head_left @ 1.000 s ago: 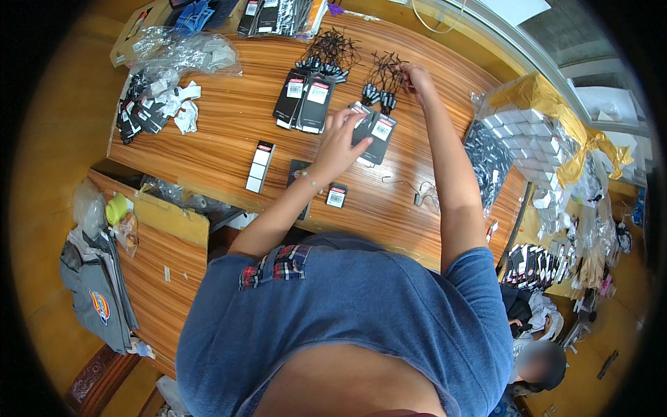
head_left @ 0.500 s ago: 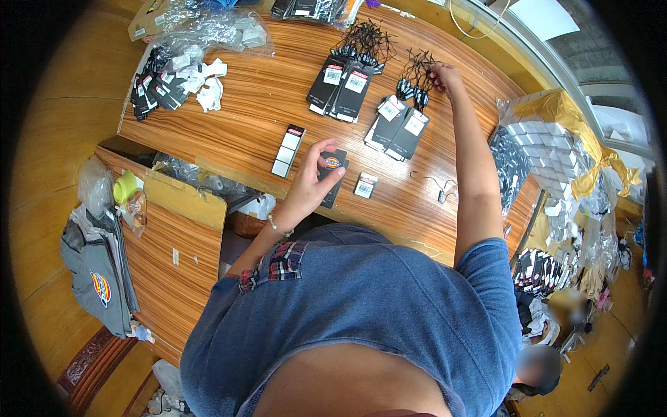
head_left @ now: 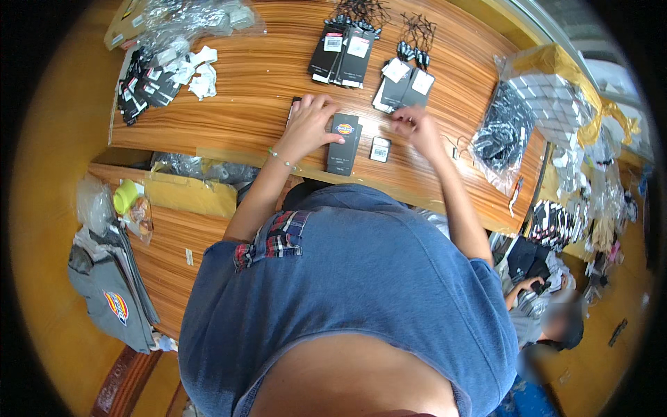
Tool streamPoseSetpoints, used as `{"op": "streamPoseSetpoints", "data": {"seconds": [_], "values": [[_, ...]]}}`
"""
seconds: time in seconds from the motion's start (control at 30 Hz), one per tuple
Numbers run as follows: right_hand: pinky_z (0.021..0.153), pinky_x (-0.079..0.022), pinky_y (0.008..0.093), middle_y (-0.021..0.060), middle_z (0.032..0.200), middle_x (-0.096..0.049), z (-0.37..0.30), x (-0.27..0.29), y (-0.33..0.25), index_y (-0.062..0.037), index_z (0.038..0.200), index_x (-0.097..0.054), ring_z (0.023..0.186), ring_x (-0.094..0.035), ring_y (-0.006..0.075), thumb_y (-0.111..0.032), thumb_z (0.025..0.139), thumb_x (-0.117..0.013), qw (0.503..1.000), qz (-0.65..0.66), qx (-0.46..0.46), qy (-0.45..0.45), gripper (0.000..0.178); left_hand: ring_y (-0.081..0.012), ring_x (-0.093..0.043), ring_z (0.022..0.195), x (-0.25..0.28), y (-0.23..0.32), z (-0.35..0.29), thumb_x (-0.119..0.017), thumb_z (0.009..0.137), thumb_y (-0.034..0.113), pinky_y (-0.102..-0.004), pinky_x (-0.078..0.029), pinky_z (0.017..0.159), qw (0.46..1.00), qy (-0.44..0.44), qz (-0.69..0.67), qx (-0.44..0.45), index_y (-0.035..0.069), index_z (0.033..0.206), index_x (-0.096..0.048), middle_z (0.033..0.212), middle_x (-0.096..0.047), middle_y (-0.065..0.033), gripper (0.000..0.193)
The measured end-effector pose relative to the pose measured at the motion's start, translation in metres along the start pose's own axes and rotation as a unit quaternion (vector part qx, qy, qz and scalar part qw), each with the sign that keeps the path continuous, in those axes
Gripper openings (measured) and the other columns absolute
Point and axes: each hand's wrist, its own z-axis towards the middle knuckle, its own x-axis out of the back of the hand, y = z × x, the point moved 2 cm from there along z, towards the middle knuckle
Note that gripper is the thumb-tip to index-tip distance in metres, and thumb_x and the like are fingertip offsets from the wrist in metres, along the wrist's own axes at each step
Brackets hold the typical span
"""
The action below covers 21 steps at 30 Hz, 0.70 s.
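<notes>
My left hand (head_left: 309, 128) lies over a narrow dark strip (head_left: 295, 102), mostly hidden beneath it. Its fingers are apart, and the thumb reaches the edge of a small stack of black hang tags (head_left: 344, 146) with an oval logo. My right hand (head_left: 420, 131) hovers just below a pile of black hang tags (head_left: 397, 92) with white stickers and black cords. Motion smears its fingers, so I cannot tell whether they hold anything. Between the hands, near the table edge, sits a small stack of white barcode stickers (head_left: 379, 149).
A larger corded tag pile (head_left: 342, 55) lies farther back. At the left are scattered dark tags (head_left: 148, 90) and plastic bags (head_left: 187, 24). A bag of black cords (head_left: 504, 132), a wrapped bundle of white boxes (head_left: 556, 87) and snips (head_left: 515, 196) lie right. Another person (head_left: 549, 320) sits lower right.
My right hand has left the cords at the back and come toward me, near the stickers. My left hand has shifted from over the tag stack onto the dark strip. The view has tilted.
</notes>
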Motion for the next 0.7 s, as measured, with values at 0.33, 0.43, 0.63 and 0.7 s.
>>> {"op": "streamPoseSetpoints", "data": {"seconds": [0.33, 0.43, 0.63, 0.7], "values": [[0.073, -0.043, 0.0364, 0.0115, 0.085, -0.056, -0.052, -0.052, 0.011, -0.0058, 0.087, -0.064, 0.084, -0.052, 0.0282, -0.014, 0.064, -0.072, 0.988, -0.074, 0.0, 0.137, 0.025, -0.0151, -0.053, 0.088, -0.02, -0.009, -0.002, -0.067, 0.074, 0.016, -0.0298, -0.042, 0.078, 0.95, -0.019, -0.309, 0.037, 0.005, 0.106, -0.054, 0.096, -0.058, -0.0037, 0.036], [0.067, -0.044, 0.0336, 0.0105, 0.076, -0.058, -0.053, -0.052, 0.015, -0.0043, 0.082, -0.063, 0.074, -0.054, 0.0248, -0.01, 0.066, -0.07, 0.988, -0.018, -0.052, 0.143, 0.018, -0.0091, -0.059, 0.082, -0.031, -0.014, -0.003, -0.052, 0.086, 0.003, -0.0213, -0.048, 0.068, 0.868, -0.092, -0.481, 0.085, 0.002, 0.109, -0.05, 0.092, -0.062, -0.0059, 0.024], [0.053, -0.043, 0.0253, 0.0086, 0.068, -0.061, -0.059, -0.052, 0.02, -0.0015, 0.079, -0.06, 0.056, -0.055, 0.0148, -0.007, 0.071, -0.069, 0.975, 0.111, -0.126, 0.147, 0.013, -0.0082, -0.059, 0.079, -0.025, 0.004, 0.0, -0.053, 0.084, 0.003, -0.0188, -0.047, 0.066, 0.854, -0.121, -0.492, 0.117, 0.0, 0.106, -0.051, 0.086, -0.064, -0.0089, 0.022], [0.051, -0.042, 0.0235, 0.0079, 0.067, -0.06, -0.062, -0.053, 0.02, -0.0013, 0.08, -0.059, 0.054, -0.054, 0.0116, -0.006, 0.072, -0.069, 0.963, 0.183, -0.115, 0.161, 0.014, -0.0064, -0.058, 0.075, -0.023, 0.018, 0.003, -0.055, 0.084, 0.004, -0.0185, -0.046, 0.06, 0.859, -0.096, -0.494, 0.099, 0.003, 0.107, -0.052, 0.083, -0.064, -0.0057, 0.023]]}}
